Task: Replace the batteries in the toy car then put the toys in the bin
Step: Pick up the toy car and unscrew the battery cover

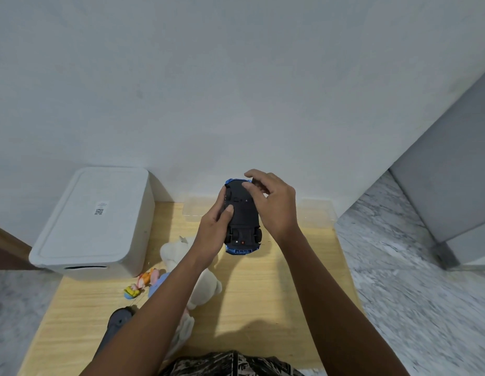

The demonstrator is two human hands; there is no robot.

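A blue toy car [242, 226] is held upside down above the wooden board, its black underside and wheels facing me. My left hand [214, 226] grips its left side, thumb lying on the underside. My right hand [271, 204] curls round the car's far right end, with fingertips on the black underside near the front. A white lidded bin [92, 221] stands at the left against the wall. A white plush toy [181, 256] lies under my left forearm, partly hidden. Small colourful figures [141, 284] lie beside it.
A clear plastic container [314, 213] sits at the board's far edge behind the car. A dark grey object [115, 325] lies at the near left, partly hidden by my arm. Marble floor surrounds the board [276, 294]; a grey cabinet [453, 191] stands at the right.
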